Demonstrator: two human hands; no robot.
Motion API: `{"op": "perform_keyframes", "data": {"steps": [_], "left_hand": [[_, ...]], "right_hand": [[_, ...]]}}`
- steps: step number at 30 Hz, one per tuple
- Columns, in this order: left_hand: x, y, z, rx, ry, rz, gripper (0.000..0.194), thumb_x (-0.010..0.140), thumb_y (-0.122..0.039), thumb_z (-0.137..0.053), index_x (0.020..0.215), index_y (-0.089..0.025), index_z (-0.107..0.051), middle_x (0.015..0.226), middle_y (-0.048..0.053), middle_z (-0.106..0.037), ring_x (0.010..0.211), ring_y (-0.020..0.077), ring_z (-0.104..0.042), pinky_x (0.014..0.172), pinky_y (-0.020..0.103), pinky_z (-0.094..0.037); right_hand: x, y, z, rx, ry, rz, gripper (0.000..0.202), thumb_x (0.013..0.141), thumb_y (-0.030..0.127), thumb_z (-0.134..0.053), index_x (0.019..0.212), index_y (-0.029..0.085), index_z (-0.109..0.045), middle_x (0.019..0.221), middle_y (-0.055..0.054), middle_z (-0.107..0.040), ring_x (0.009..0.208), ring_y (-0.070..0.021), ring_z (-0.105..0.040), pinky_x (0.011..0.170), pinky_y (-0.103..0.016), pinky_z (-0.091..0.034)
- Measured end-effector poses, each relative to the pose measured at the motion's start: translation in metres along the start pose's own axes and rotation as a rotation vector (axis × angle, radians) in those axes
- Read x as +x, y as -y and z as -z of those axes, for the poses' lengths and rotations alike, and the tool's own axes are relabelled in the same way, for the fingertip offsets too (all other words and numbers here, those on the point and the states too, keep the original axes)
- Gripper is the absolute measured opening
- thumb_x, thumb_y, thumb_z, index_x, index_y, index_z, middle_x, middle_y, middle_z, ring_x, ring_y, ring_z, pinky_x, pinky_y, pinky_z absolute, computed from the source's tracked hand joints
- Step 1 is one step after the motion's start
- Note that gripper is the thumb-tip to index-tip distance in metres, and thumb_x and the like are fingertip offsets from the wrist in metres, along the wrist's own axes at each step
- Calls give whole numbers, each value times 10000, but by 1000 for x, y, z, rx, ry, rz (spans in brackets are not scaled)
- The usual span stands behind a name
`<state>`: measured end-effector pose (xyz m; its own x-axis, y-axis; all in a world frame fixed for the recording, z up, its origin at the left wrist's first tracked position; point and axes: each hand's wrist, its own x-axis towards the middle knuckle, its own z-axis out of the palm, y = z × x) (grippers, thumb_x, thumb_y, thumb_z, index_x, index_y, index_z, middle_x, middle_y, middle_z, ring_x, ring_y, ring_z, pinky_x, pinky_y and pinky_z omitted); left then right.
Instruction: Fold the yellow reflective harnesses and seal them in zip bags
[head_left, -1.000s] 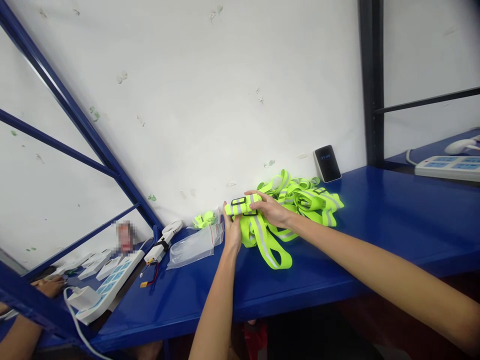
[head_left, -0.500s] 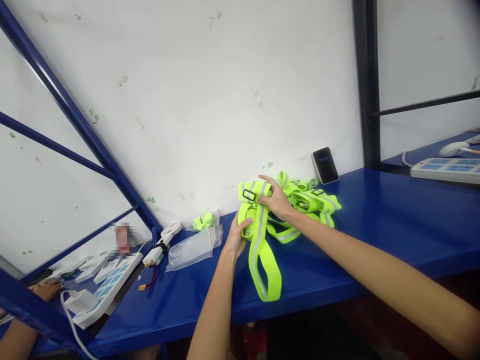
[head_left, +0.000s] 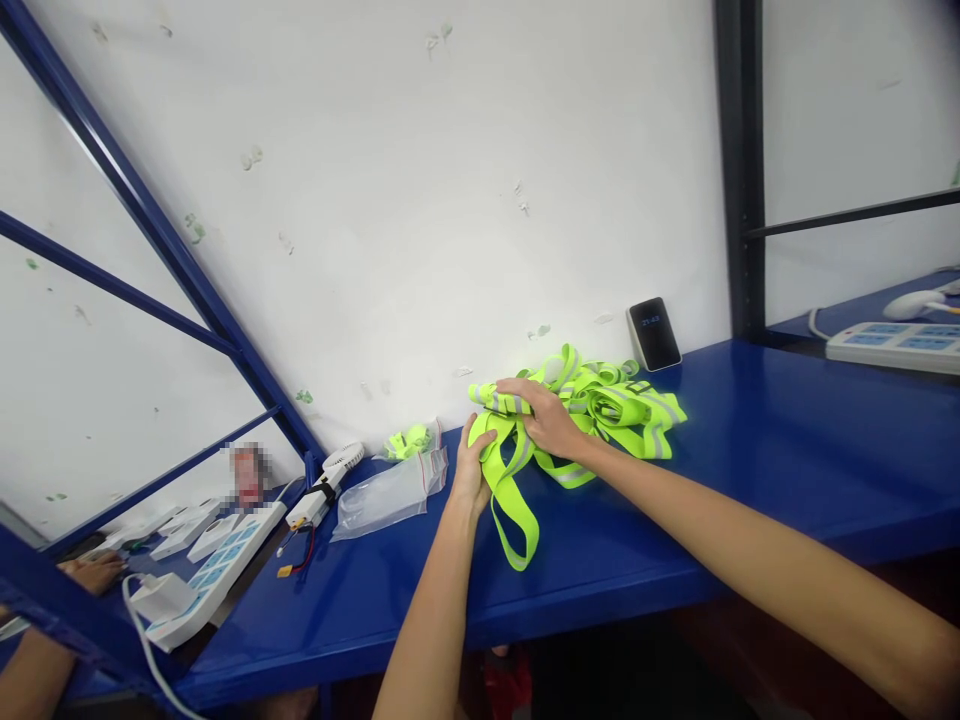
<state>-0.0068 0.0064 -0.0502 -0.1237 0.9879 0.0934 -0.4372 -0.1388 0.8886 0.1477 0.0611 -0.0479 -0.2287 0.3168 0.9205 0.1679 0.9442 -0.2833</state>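
Observation:
A neon-yellow reflective strap (head_left: 517,515) with a grey stripe is bunched between my hands, one loop hanging down over the blue table. My left hand (head_left: 472,465) is closed on its lower folds, thumb on top. Across the upper folded part, my right hand (head_left: 546,418) lies with its fingers wrapped over the band. The buckle is hidden from sight. Right behind my right hand, a heap of similar reflective straps (head_left: 619,400) lies tangled on the table.
Left of my hands lie a clear zip bag (head_left: 390,495), a bag with yellow straps (head_left: 409,442) and a white handheld fan (head_left: 330,482). A power strip (head_left: 225,570) and another person's hand (head_left: 94,572) are farther left. A small clock display (head_left: 654,335) leans against the wall.
My right hand has turned palm-down over the folded strap and lowered it slightly. The buckle is no longer visible, and the hanging loop has become shorter and moved left.

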Motion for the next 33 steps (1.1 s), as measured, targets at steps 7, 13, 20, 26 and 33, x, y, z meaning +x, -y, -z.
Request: {"op": "perform_keyframes", "data": {"steps": [7, 13, 20, 26, 33], "left_hand": [[4, 3, 4, 81, 19, -37, 653, 570, -202, -814, 1179, -175, -581, 860, 46, -713, 775, 217, -693, 751, 339, -535], [9, 5, 10, 164, -73, -120, 415, 628, -314, -801, 989, -152, -676, 850, 71, -726, 826, 240, -693, 779, 353, -532], [15, 8, 16, 115, -40, -329, 356, 667, -360, -766, 942, -159, -665, 879, 59, -718, 848, 232, -687, 775, 325, -522], [7, 8, 11, 57, 82, -257, 291, 685, -306, -731, 917, -193, -598, 829, 6, -691, 821, 192, -682, 748, 279, -512], [17, 7, 12, 101, -68, -84, 394, 660, -342, -686, 999, -171, -582, 824, 18, -689, 798, 203, -678, 715, 284, -509]], "right_hand": [[-4, -1, 1, -118, -18, 15, 713, 709, -58, -379, 1306, 307, -518, 1376, -37, -525, 1280, -234, -458, 1070, -492, -377], [-4, -3, 3, -155, -38, 17, 744, 717, -61, -373, 1354, 314, -465, 1397, -38, -501, 1307, -242, -438, 1085, -510, -364], [-8, -1, -4, -138, -1, 45, 748, 726, -58, -380, 1384, 297, -415, 1403, -50, -488, 1327, -221, -423, 1091, -471, -380], [-4, -1, 3, -127, -56, -5, 706, 774, -24, -389, 1405, 293, -394, 1411, -58, -474, 1349, -227, -398, 1123, -480, -337], [-6, -3, 0, -157, -63, 25, 703, 790, -27, -390, 1419, 288, -377, 1394, -69, -488, 1337, -228, -412, 1113, -481, -359]]}}
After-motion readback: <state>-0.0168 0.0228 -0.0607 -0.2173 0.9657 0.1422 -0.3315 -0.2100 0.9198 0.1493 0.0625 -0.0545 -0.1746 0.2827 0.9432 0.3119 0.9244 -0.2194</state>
